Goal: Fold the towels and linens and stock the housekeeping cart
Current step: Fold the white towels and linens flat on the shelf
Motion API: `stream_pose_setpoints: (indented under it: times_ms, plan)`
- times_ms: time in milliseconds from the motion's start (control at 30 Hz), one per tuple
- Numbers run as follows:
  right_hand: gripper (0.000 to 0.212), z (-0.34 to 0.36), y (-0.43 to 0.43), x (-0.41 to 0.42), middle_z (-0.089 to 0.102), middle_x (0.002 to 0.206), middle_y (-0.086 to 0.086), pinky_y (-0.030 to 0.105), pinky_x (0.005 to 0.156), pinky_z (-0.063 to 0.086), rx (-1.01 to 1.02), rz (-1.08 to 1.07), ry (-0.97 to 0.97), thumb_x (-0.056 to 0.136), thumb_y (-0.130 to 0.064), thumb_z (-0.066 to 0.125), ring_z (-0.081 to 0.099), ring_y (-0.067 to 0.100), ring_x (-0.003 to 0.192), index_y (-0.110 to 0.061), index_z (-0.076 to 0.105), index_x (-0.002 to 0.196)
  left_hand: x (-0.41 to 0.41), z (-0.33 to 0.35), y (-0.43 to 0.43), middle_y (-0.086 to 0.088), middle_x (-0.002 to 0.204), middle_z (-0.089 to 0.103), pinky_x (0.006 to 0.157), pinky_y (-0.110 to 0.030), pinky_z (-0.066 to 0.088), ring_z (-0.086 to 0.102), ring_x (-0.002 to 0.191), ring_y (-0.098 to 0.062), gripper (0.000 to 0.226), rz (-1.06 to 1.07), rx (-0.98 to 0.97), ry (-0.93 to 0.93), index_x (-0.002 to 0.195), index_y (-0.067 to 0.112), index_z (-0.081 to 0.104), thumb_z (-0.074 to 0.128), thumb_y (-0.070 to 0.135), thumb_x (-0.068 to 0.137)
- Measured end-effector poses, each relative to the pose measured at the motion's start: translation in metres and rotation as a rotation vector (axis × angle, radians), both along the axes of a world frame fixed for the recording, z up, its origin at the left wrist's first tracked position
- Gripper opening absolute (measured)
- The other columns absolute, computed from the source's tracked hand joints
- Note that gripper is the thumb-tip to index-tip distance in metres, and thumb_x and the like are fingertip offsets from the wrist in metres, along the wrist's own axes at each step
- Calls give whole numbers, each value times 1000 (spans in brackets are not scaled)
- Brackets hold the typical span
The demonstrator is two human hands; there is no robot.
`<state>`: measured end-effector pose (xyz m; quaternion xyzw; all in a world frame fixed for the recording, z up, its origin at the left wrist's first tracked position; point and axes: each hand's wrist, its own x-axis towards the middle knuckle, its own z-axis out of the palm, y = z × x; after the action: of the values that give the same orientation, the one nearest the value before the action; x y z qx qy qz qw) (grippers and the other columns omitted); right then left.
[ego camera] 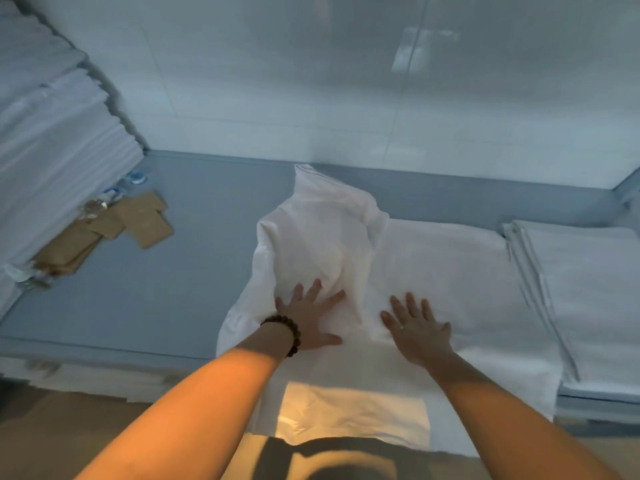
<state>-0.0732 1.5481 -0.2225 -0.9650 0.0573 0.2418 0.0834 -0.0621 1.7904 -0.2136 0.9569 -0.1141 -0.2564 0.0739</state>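
Grey table (180, 271) against white wall (277, 81); white towel (433, 271) spread.

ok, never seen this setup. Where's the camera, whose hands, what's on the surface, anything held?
One picture, from a camera worn on a person's head, looking down at their own bare arms; no machine here. The left hand, wearing a bead bracelet, and the right hand lie flat, fingers spread, on a rumpled white cloth spread over a grey surface. Nothing is gripped. A folded stack of white linen sits at the right, a taller pile at the far left, with brown paper packets beside that pile.
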Motion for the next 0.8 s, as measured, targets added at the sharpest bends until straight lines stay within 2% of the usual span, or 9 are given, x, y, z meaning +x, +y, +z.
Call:
stream_pose_setpoints:
  times_ms: [100, 167, 267, 333, 400, 500, 600, 700, 800]
  plan:
    - [61, 0, -5, -14, -8, 161, -10, 62, 110, 11, -24, -41, -2, 94, -65, 15, -4, 21, 148, -43, 2, 150, -1, -1, -9, 6, 161, -13, 109, -69, 8, -6, 148, -28, 95, 68, -49, -19, 117, 66, -41, 40, 86, 72]
    - [60, 1, 0, -17, -2, 161, -7, 64, 109, 10, -29, -60, -36, 95, -64, 15, 1, 25, 148, -41, 7, 150, -3, -3, -7, 5, 162, -7, 109, -68, 9, -3, 149, -26, 94, 125, -68, -34, 122, 63, -40, 37, 86, 73]
    - [59, 5, 8, -13, 7, 161, -6, 65, 109, 0, -3, -67, -137, 94, -65, 16, 6, 27, 147, -44, 13, 149, -8, -7, 3, 7, 162, -7, 109, -66, 6, -4, 149, -26, 93, 190, -94, -35, 131, 60, -34, 36, 85, 75]
    - [56, 4, 10, -6, 2, 161, -10, 65, 110, -2, 35, 14, -180, 95, -63, 16, -2, 23, 148, -47, 11, 148, -11, -13, 12, 6, 162, -11, 111, -64, 3, -10, 148, -27, 94, 216, -92, -4, 138, 55, -28, 35, 85, 75]
    - [55, -1, 13, 2, -7, 161, -12, 65, 111, -1, 61, 96, -129, 96, -61, 15, -10, 22, 148, -48, 5, 149, -16, -19, 24, 5, 161, -15, 115, -61, 3, -15, 146, -34, 97, 249, -57, 25, 143, 48, -25, 34, 85, 75]
    - [59, -10, 19, 11, -18, 159, -9, 67, 109, -2, -20, 153, -61, 96, -61, 17, -17, 26, 146, -45, -6, 148, -26, -29, 46, 5, 160, -20, 115, -59, -7, -22, 142, -44, 99, 284, 50, 17, 147, 40, -23, 25, 88, 75]
    - [60, -15, 27, 15, -22, 158, -9, 68, 109, -4, -53, 129, -75, 95, -63, 11, -20, 26, 145, -44, -11, 148, -36, -33, 60, -1, 159, -22, 113, -58, -15, -20, 145, -35, 97, 294, 120, -12, 150, 31, -20, 16, 85, 78]
    - [61, -13, 31, 26, -24, 157, -7, 69, 108, -4, -73, 107, -90, 95, -63, 9, -21, 26, 145, -43, -14, 147, -45, -32, 67, 0, 161, -17, 114, -60, -6, -12, 147, -35, 94, 398, 124, 11, 153, 28, -13, 12, 83, 81]
    - [61, -9, 36, 39, -22, 158, -4, 69, 108, -3, -95, 110, -89, 96, -61, 9, -19, 27, 145, -40, -14, 148, -48, -17, 67, 3, 161, 4, 109, -66, 16, 12, 141, -46, 88, 525, 130, 9, 153, 29, 6, 10, 81, 82]
